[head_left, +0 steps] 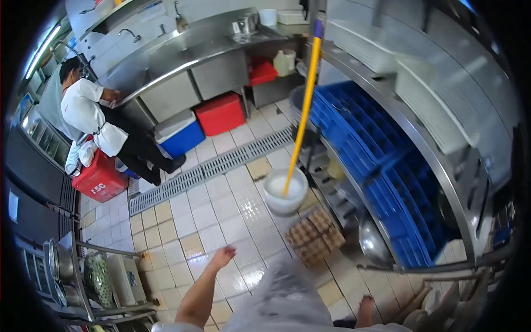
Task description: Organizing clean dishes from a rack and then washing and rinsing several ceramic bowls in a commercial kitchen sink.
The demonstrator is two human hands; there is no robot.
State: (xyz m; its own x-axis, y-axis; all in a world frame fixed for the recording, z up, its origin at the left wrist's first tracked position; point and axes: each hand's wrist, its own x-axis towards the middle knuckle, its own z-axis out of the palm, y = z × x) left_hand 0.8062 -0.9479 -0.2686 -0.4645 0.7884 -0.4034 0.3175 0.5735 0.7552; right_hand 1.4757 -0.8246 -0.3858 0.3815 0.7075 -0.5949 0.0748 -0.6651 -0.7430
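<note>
My left hand [224, 257] hangs over the tiled floor in front of me, fingers loosely out and holding nothing that I can see. My right hand [366, 305] is low at the right, small and blurred, so its fingers cannot be made out. Ahead stands a white bucket [285, 205] with whitish liquid in it. A long yellow pole [307, 99] with a purple end leans out of the bucket; its lower end is hidden in the liquid. Just nearer than the bucket, brown egg trays [315, 237] sit on the floor. Neither hand touches these things.
Blue divided crates [359, 130] fill a steel rack at the right, with a metal bowl [375, 242] low beside it. A floor drain grate [221, 165] crosses ahead. A person [91, 113] works at the steel sink [166, 83]. Shelving with pots [60, 260] stands left.
</note>
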